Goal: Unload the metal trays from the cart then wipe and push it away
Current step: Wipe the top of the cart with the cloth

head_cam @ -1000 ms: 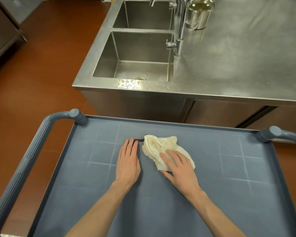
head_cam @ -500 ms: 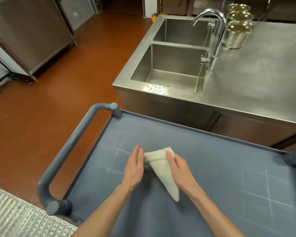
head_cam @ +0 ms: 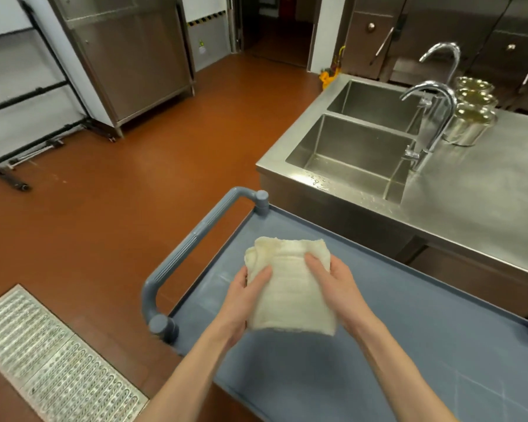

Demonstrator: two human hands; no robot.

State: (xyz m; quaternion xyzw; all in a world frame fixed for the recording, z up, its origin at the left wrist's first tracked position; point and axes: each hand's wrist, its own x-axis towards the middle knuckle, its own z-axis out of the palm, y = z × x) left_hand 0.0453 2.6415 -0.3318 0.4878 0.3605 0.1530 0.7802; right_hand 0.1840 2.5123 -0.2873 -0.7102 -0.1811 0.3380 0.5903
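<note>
Grasping the folded cloth [head_cam: 290,287] between them, left hand [head_cam: 241,303] and right hand [head_cam: 336,287] grip its sides above the cart [head_cam: 378,345].

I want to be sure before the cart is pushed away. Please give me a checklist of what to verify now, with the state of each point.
1. Metal trays off the cart top: ok, none lie on it.
2. Cloth off the cart: ok, left hand and right hand hold it folded above the top.
3. A hand free for the handle: not ok, both grip the cloth.
4. Top wiped dry: cannot tell.
5. Floor to the left free: ok, apart from the floor grate.
6. Lower shelves unloaded: cannot tell, hidden.
</note>
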